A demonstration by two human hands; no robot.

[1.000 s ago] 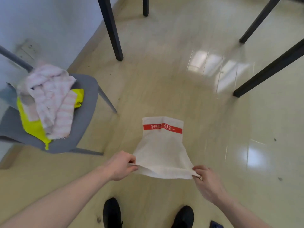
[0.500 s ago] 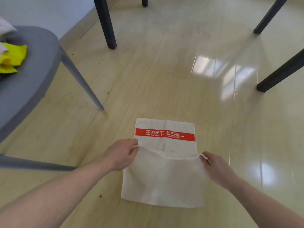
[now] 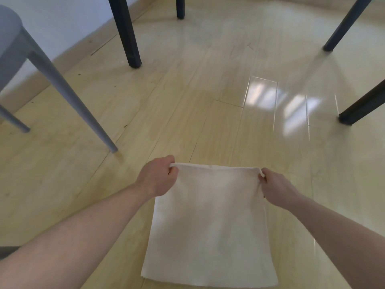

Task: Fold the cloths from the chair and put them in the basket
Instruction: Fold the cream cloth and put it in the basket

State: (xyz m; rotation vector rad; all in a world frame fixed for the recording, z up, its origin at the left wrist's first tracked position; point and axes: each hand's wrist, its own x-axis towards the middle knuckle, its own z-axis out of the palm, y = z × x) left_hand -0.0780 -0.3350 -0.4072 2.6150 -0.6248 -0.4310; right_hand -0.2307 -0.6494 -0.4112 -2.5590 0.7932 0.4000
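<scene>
Two hands were on one white cloth [image 3: 210,226], and that cloth was the largest thing near the person, lying flat on the pale wooden floor [image 3: 208,84] and doubled over on itself, as far as I could judge. Its far edge was lifted a little between the hands, and its near edge lay straight across the bottom of the view. The grey chair [image 3: 12,44] stood at the left, well apart from the cloth; only part of its seat and legs showed, and what lay on the seat was out of view. Dark furniture legs [image 3: 127,32] stood further away. No basket was visible.

The left hand [image 3: 157,177] had its fingers curled and pinched the far left corner of the cloth. The right hand [image 3: 277,188] pinched the far right corner in the same way, and the edge between them was tight.

The main risk, in my judgement, was an uneven fold. If one hand let go before the other, or pulled more strongly, the upper layer could slide on the lower one and the corners would not meet. The floor looked smooth and shiny, so the whole cloth could also slip along it when the edge was pulled. A smaller risk was that a thin pinch lost only one layer, so the fold opened when lifted toward the basket.
</scene>
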